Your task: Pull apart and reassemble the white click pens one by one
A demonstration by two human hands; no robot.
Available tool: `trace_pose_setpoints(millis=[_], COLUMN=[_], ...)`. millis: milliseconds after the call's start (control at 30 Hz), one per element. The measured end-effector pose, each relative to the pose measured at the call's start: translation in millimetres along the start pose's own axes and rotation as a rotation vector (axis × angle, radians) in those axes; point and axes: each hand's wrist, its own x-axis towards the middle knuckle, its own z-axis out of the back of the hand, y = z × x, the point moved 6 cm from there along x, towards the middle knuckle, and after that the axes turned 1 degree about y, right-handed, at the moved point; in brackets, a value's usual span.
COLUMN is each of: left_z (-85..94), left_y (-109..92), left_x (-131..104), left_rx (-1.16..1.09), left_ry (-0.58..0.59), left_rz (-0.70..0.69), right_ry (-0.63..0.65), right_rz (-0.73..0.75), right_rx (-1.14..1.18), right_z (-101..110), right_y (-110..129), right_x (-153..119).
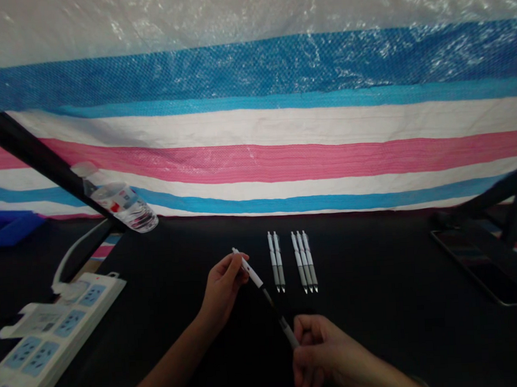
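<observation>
My left hand (224,285) pinches the white barrel (253,274) of a pen near its push-button end. From the barrel a dark, thin refill (270,300) runs down toward the right. At its lower end, my right hand (321,352) has its fingers closed on the grey grip section (288,332). White barrel and grey grip are apart, with the refill showing between them. Beyond my hands lie two white-and-grey pens (276,263) side by side. Just right of these is a group of three similar pens (304,262), tips toward me.
A white power strip (58,337) with a plugged-in cable lies at the left. Behind it a clear plastic bottle (127,206) leans by a black metal bar (44,158). A blue tray (9,227) is far left, a phone (483,268) right. Striped sheeting (257,164) hangs behind the black table.
</observation>
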Motion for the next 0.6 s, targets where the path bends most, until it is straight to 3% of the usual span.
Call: trace_pose_setpoints(millis=[167,333,600], left_z=[-9.6,-26.8,-25.9], left_y=[10,23,27], left_x=[-13,-30,-32], left_rx=[0.038,0.190,0.206], left_ry=[0.046,0.216,0.297], left_rz=[0.040,0.028,0.023], right_ry=[0.025,0.030,0.061], right_rz=[0.022,0.060,0.072], right_rx=[0.028,0.052,0.125], right_z=[1,3,7], right_y=[-1,-1,-6], right_x=[2,4,8])
